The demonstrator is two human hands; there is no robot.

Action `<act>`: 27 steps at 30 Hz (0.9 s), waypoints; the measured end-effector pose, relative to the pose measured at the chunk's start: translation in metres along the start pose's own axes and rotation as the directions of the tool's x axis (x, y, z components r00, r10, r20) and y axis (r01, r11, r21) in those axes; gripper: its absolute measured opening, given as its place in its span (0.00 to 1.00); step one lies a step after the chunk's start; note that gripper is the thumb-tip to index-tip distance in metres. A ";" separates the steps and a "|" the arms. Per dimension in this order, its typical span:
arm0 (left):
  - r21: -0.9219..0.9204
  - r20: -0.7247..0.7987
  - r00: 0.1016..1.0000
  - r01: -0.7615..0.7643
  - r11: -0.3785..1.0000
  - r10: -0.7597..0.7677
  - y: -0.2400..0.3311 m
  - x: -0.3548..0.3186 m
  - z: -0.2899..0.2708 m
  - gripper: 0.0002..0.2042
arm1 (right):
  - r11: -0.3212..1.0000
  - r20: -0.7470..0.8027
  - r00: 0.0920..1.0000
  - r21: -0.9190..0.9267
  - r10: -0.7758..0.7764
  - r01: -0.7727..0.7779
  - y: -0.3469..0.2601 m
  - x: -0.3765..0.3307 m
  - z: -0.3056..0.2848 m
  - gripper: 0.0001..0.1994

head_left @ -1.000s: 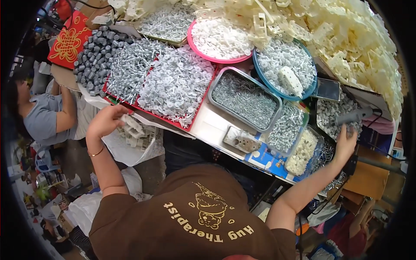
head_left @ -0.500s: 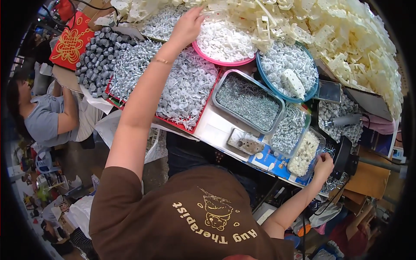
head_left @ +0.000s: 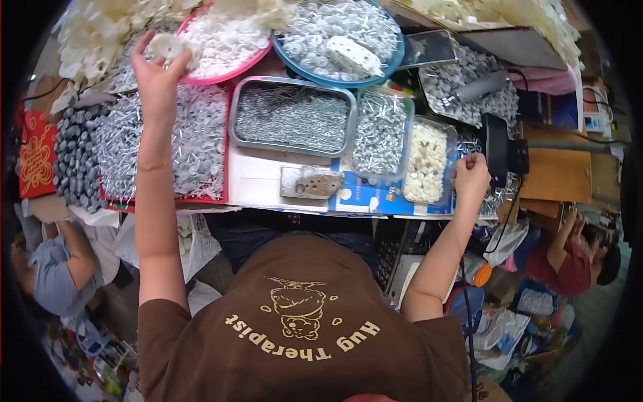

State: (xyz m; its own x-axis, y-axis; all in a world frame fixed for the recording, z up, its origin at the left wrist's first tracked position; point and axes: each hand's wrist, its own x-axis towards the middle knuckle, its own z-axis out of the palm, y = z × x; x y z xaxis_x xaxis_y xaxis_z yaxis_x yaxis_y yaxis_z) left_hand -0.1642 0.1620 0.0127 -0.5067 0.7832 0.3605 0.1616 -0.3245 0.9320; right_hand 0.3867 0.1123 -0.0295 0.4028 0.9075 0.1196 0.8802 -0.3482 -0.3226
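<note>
At the far left, my left hand (head_left: 159, 77) is raised over the edge of the pink round tray (head_left: 231, 75), palm away and fingers curved. A cream plastic piece (head_left: 165, 45) sits between its thumb and fingers. White plastic parts (head_left: 224, 37) fill the tray. My right hand (head_left: 473, 175) is closed in a pinch beside the black device (head_left: 495, 151). What its fingertips hold, if anything, is too small to tell. Just left of it stands a clear tub of small cream pieces (head_left: 426, 161). Loose screws (head_left: 499, 201) lie around the device's base.
A metal tray of pins (head_left: 291, 120), a blue round tray (head_left: 340, 79) and a tub of screws (head_left: 380, 134) stand mid-table. A metal block with holes (head_left: 311, 184) lies at the front. Cream parts pile up at the back. Other people (head_left: 562, 261) sit at both sides.
The whole view has turned and shifted. My left hand now has a cream piece between thumb and fingers, where before it reached to the pink tray's far edge. The right hand stays beside the black device.
</note>
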 end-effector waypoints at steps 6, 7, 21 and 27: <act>-0.060 0.372 0.820 0.489 0.870 -0.435 0.031 -0.086 0.003 0.13 | 0.928 -0.127 0.988 0.370 0.084 -0.031 -0.023 -0.014 -0.013 0.05; -0.017 0.405 0.806 0.479 0.878 -0.431 0.038 -0.103 0.010 0.10 | 0.928 -0.119 0.990 0.371 0.079 -0.030 -0.020 -0.012 -0.012 0.05; 0.485 0.622 0.770 -0.234 0.843 -0.145 0.039 -0.203 0.064 0.08 | 0.552 -0.086 0.925 0.780 -0.371 0.294 -0.093 -0.071 -0.015 0.08; 0.519 0.638 0.739 -0.205 0.830 -0.216 0.040 -0.203 0.071 0.08 | 0.265 0.238 0.897 0.954 -0.373 -0.143 -0.131 -0.119 -0.002 0.08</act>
State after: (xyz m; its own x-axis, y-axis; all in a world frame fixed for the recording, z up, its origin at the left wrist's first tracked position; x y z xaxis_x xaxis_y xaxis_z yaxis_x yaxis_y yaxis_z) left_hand 0.0051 0.0273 -0.0207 0.1310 0.9874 0.0890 0.6771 -0.1547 0.7195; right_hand 0.2236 0.0490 0.0009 -0.0271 0.9996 0.0041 -0.0637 0.0024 -0.9980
